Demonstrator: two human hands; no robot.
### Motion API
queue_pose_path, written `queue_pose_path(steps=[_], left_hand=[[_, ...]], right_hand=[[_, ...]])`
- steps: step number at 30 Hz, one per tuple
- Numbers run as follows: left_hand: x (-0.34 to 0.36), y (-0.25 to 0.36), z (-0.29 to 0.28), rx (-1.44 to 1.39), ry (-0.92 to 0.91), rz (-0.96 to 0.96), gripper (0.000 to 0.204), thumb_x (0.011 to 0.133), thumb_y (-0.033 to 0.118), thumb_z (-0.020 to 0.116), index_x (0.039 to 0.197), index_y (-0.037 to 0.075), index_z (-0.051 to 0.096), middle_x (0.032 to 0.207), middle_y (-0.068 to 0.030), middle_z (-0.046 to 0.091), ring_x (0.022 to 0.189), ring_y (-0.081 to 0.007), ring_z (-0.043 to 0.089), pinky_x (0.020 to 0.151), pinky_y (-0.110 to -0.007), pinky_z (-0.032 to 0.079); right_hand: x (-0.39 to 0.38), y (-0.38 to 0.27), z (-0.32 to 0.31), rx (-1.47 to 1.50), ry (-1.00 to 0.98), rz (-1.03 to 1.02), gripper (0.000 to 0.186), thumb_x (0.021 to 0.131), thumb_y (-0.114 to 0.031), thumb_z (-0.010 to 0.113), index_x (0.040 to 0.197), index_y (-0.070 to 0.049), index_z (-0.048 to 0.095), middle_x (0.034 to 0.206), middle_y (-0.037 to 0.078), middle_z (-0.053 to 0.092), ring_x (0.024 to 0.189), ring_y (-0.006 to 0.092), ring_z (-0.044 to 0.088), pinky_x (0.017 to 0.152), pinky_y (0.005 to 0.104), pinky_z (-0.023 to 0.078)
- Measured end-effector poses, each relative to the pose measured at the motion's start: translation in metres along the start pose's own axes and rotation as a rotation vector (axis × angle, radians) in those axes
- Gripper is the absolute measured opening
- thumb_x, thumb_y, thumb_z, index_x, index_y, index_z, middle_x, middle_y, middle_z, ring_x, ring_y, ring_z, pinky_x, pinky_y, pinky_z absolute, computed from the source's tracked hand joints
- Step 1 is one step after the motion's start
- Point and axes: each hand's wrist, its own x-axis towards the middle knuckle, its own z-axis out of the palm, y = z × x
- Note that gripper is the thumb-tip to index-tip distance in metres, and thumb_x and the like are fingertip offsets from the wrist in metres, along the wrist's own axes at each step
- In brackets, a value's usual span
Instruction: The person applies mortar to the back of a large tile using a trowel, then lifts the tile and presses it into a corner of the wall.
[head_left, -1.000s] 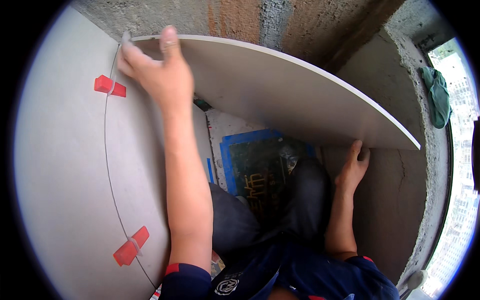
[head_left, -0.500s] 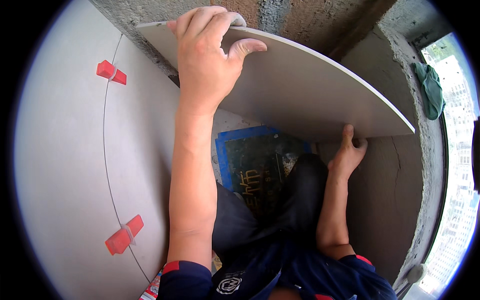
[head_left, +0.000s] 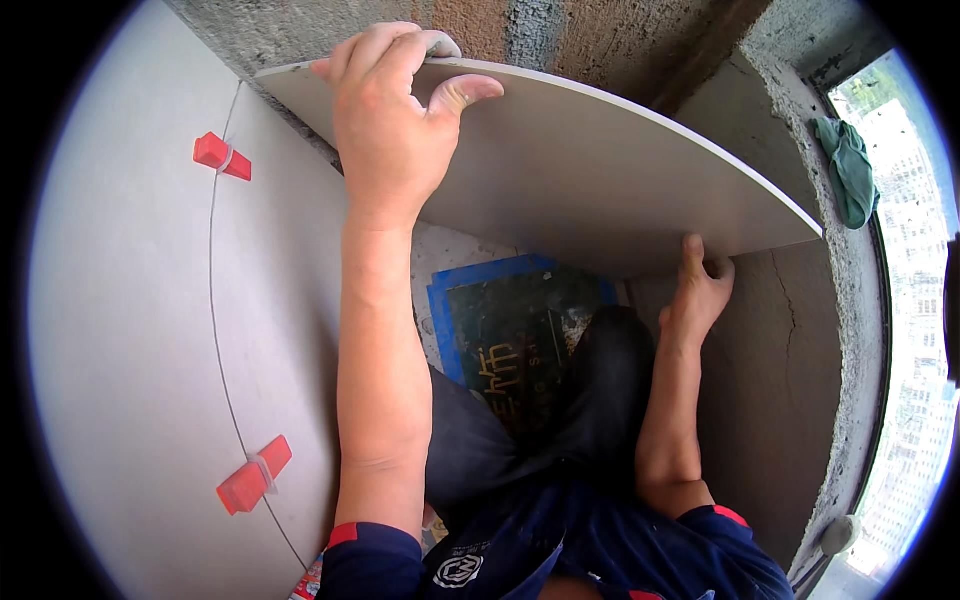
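A large grey tile [head_left: 590, 170] with a pale edge stands in front of me, tilted, close to the rough far wall. My left hand [head_left: 400, 120] is closed over its top edge near the left corner, with the thumb against the near face and the fingers hooked behind. Lower down on the right, my right hand [head_left: 695, 295] grips the tile's bottom edge, its thumb on the near face. The fingers of that hand are mostly hidden under and behind the tile.
On the left, a tiled wall [head_left: 130, 330] carries red wedges [head_left: 222, 156] set in clips along a joint. A dark board with blue tape [head_left: 445, 330] lies on the floor near my knees. To the right are a rough ledge [head_left: 845, 330], a green cloth [head_left: 848, 172] and a window.
The tile and my left hand have shifted slightly left, and the tile's upper left corner now sits nearer the left wall. My right hand keeps its grip, moving up a little.
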Motion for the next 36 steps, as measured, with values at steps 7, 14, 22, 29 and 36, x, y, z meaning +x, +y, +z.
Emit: queue_pose_path(steps=[7,14,22,29,36], left_hand=[[0.002,-0.004,0.000,0.044,0.011,-0.041,0.043,0.063,0.032,0.082,0.091,0.003,0.067,0.098,-0.0046,0.063,0.099,-0.0266,0.052,0.087,-0.037,0.041],[0.004,-0.001,0.009,0.071,0.057,-0.024,0.039,0.064,0.032,0.082,0.089,0.006,0.067,0.096,-0.0042,0.063,0.097,-0.0258,0.052,0.087,-0.037,0.038],[0.007,-0.002,0.016,0.079,0.042,-0.039,0.039,0.065,0.032,0.082,0.089,0.006,0.067,0.095,-0.0033,0.063,0.098,-0.0256,0.051,0.085,-0.037,0.040],[0.012,-0.010,0.014,0.069,0.035,-0.041,0.041,0.069,0.036,0.080,0.094,0.006,0.068,0.099,-0.0043,0.064,0.100,-0.0251,0.052,0.085,-0.035,0.043],[0.006,0.002,0.038,-0.151,0.451,-0.259,0.036,0.086,0.032,0.067,0.103,0.001,0.060,0.099,-0.0101,0.057,0.094,-0.0243,0.050,0.087,-0.036,0.039]], right_hand=[[0.013,-0.004,0.016,-0.004,0.000,-0.041,0.063,0.075,-0.032,0.080,0.111,0.011,0.050,0.102,0.011,0.054,0.096,0.0190,0.051,0.087,0.0305,0.040],[0.032,0.007,0.030,0.067,-0.018,-0.114,0.060,0.075,-0.035,0.080,0.105,0.009,0.053,0.095,0.007,0.052,0.089,0.0168,0.048,0.083,0.0279,0.039],[0.042,0.009,0.039,0.130,-0.033,-0.130,0.055,0.076,-0.036,0.080,0.101,0.006,0.055,0.090,0.005,0.051,0.086,0.0149,0.047,0.079,0.0260,0.038],[0.055,0.012,0.033,0.090,-0.027,-0.084,0.047,0.074,-0.035,0.081,0.090,0.003,0.058,0.078,0.000,0.049,0.072,0.0099,0.043,0.065,0.0235,0.035],[0.049,-0.003,0.033,0.121,-0.017,-0.104,0.039,0.076,-0.029,0.080,0.088,0.002,0.060,0.077,-0.001,0.051,0.070,0.0086,0.044,0.064,0.0244,0.038]])
